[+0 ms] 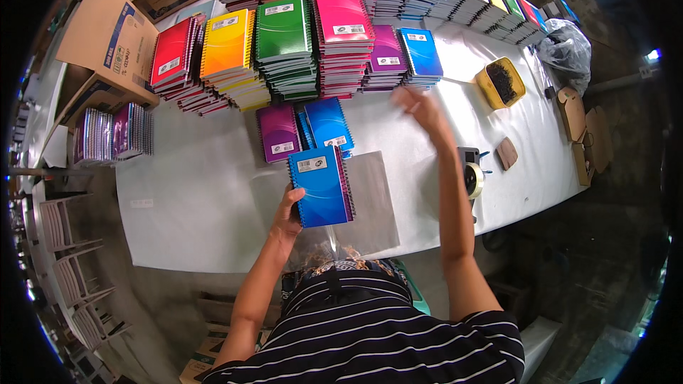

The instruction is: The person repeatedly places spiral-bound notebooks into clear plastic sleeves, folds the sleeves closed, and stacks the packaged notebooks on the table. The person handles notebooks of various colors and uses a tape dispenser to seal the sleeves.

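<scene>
My left hand is closed round the left side of a small stack of spiral notebooks, its thumb on the blue cover on top; a purple edge shows along the stack's right side. The stack is held over a clear plastic sheet on the table. Just beyond it lie a purple notebook and some blue notebooks. Stretched out to the far right, my right hand is smeared by motion, close to the front of a blue notebook stack; its fingers cannot be made out.
Tall stacks of red, yellow, green and pink notebooks line the far side. To the right are a yellow tub, a tape dispenser and a brown block. An open carton stands far left.
</scene>
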`<state>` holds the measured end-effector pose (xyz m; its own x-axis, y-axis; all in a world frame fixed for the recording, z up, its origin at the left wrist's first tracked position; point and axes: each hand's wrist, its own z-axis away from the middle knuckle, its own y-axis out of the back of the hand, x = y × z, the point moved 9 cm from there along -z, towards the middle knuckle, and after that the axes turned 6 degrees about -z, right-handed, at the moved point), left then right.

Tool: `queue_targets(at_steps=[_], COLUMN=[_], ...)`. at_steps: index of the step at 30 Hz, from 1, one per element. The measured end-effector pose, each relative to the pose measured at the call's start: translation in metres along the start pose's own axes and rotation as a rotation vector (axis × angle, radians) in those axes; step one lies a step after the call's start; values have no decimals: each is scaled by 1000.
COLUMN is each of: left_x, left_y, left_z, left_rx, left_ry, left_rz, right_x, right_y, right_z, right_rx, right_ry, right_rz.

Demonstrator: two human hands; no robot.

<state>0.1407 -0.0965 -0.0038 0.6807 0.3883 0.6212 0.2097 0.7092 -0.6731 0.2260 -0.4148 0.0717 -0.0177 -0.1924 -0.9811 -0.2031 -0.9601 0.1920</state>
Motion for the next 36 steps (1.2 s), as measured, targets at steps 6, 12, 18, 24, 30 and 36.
queue_targets(at_steps=[6,12,18,24,30,36], left_x=[3,13,19,0,-6,31], left_y=[2,-1,-6,-24,-1,-15], left_z=[-19,-16,-1,26,56,76], left_rx=[24,27,-31,-79,-75,-46], left_ry=[-20,-34,-30,75,12,-345], left_rz=[-83,-117,-178,-92,-59,-852], right_x=[36,3,-182,-142,-34,-20], right_y=[172,196,7,-190,-114,-178], right_z=[-86,-78,7,101,149,202], right_rx=[597,679,-502,-889,-326,-271], right_ry=[-322,-178,116,509,-241,-360], right_rz=[821,857,532,793,-188,-281])
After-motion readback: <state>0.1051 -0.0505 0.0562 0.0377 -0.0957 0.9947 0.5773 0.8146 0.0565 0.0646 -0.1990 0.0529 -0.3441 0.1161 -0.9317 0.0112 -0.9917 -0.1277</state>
